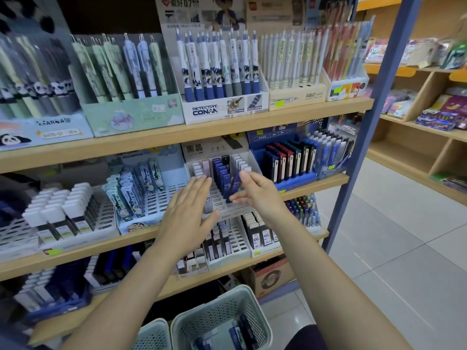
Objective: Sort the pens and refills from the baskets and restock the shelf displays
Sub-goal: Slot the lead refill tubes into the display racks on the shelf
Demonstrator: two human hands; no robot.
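Note:
My right hand [255, 193] pinches a dark blue HB refill case [234, 186] between thumb and fingers, holding it tilted over the slotted grey display tray [219, 198] on the middle shelf. Several blue and white refill cases [222, 170] stand in that tray's back rows. My left hand [187, 210] is flat with straight fingers in front of the tray's left side, holding nothing. Below, a pale grey basket [252, 314] on the floor holds a few blue refill cases [240, 334]. A second basket [154, 334] shows beside it.
Pen display boxes fill the top shelf, among them a Detective Conan box [222, 109]. Other refill trays [73, 223] line the middle and lower shelves. A blue metal upright [358, 157] bounds the shelf on the right. A cardboard box [273, 276] sits on the floor.

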